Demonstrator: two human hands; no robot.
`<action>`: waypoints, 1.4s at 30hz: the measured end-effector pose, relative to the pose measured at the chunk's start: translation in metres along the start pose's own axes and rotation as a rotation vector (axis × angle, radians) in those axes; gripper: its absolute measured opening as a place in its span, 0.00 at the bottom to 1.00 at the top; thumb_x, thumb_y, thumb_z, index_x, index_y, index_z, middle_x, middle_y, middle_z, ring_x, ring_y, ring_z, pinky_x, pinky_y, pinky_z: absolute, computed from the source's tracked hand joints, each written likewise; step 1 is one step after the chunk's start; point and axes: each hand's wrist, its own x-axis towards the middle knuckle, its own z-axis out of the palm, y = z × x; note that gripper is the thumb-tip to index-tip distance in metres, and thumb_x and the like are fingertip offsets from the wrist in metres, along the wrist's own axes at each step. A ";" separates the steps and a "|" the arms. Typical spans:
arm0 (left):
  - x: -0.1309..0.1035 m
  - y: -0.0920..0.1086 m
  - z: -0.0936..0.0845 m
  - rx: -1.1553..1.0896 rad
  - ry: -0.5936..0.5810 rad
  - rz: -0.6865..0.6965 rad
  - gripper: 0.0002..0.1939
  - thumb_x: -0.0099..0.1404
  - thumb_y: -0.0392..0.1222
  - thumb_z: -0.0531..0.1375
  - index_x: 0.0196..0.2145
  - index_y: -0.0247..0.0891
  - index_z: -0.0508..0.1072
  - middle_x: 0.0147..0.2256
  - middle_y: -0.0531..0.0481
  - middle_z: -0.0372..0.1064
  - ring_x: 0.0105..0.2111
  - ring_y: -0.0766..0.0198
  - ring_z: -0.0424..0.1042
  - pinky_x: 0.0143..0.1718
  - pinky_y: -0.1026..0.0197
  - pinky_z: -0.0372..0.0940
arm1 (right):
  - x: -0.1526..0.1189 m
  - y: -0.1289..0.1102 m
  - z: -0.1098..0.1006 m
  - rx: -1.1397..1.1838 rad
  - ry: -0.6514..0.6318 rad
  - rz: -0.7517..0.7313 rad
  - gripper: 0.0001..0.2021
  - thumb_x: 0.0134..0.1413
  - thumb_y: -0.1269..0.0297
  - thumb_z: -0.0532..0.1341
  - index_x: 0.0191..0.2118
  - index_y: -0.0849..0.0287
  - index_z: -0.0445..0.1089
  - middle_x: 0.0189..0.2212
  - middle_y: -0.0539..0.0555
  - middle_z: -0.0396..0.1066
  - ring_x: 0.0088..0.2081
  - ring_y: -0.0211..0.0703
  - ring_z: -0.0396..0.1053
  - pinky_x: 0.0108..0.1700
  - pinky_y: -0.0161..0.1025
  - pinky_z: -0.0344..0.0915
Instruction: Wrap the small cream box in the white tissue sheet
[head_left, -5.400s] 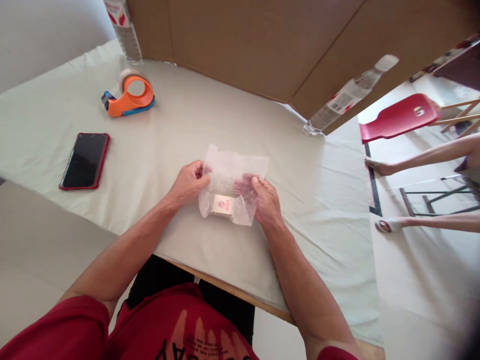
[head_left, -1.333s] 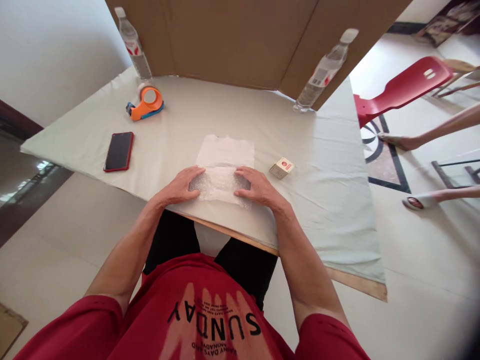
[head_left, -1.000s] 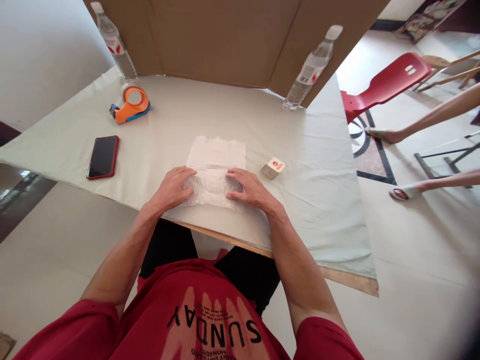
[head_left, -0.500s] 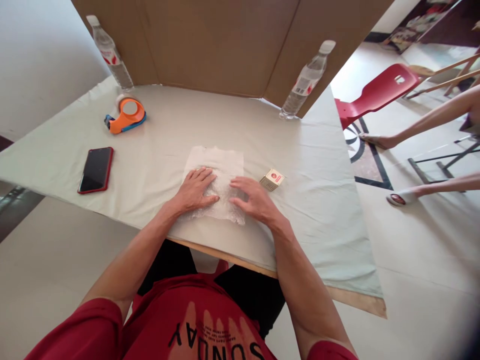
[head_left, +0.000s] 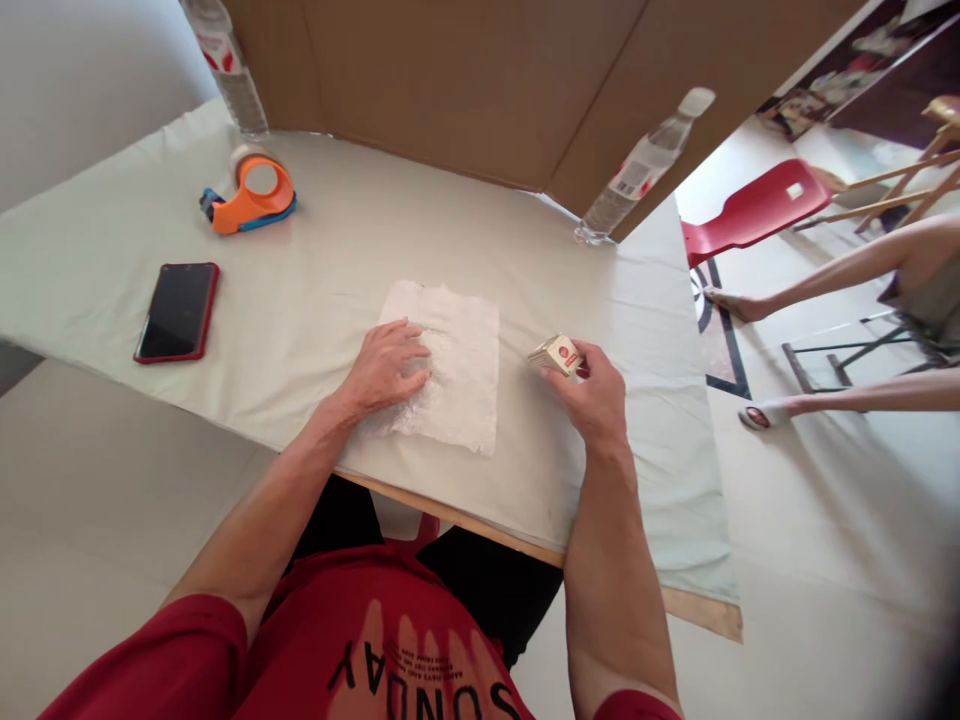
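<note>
A sheet of bubble wrap (head_left: 461,375) lies flat on the pale tablecloth in the middle of the head view. My left hand (head_left: 386,370) rests on its left part, fingers spread, palm down, gripping nothing. To the right of the sheet, my right hand (head_left: 592,385) is closed on a small cream box (head_left: 559,355) with a red round mark. Thumb and fingers hold the box from its right side, and it sits apart from the sheet's right edge.
An orange tape dispenser (head_left: 255,200) and a phone in a red case (head_left: 178,312) lie on the left. Two water bottles (head_left: 236,85) (head_left: 637,175) stand against a cardboard panel (head_left: 465,80). Another person's legs (head_left: 847,270) and a red chair (head_left: 765,205) are beyond the right side.
My right hand has left the bubble wrap, moved right and taken hold of the small box. My left hand stays on the sheet. The view has shifted slightly.
</note>
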 end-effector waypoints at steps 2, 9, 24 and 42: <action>-0.001 0.002 -0.003 0.014 -0.072 0.000 0.15 0.60 0.44 0.63 0.45 0.41 0.80 0.59 0.42 0.70 0.66 0.43 0.59 0.67 0.40 0.52 | -0.005 -0.015 0.006 0.137 0.053 -0.067 0.25 0.46 0.55 0.69 0.51 0.56 0.72 0.45 0.56 0.77 0.43 0.49 0.73 0.51 0.51 0.70; 0.000 0.004 -0.007 0.028 -0.149 -0.010 0.27 0.58 0.43 0.62 0.56 0.38 0.73 0.62 0.39 0.66 0.67 0.43 0.58 0.68 0.41 0.49 | -0.029 -0.059 0.055 0.327 -0.170 -0.244 0.27 0.50 0.58 0.69 0.57 0.54 0.68 0.53 0.57 0.75 0.48 0.50 0.74 0.53 0.48 0.70; 0.001 -0.005 -0.006 -0.067 -0.093 -0.049 0.39 0.52 0.34 0.53 0.64 0.36 0.62 0.61 0.40 0.66 0.61 0.49 0.64 0.65 0.45 0.56 | -0.023 -0.051 0.073 0.097 -0.479 -0.336 0.29 0.54 0.63 0.63 0.63 0.53 0.64 0.61 0.59 0.70 0.59 0.59 0.69 0.61 0.59 0.63; 0.000 -0.011 -0.005 -0.042 -0.124 -0.043 0.39 0.54 0.35 0.55 0.65 0.36 0.62 0.64 0.39 0.64 0.66 0.49 0.59 0.68 0.43 0.52 | -0.019 -0.055 0.073 0.082 -0.539 -0.431 0.29 0.56 0.61 0.63 0.64 0.49 0.63 0.62 0.56 0.70 0.60 0.58 0.67 0.62 0.58 0.60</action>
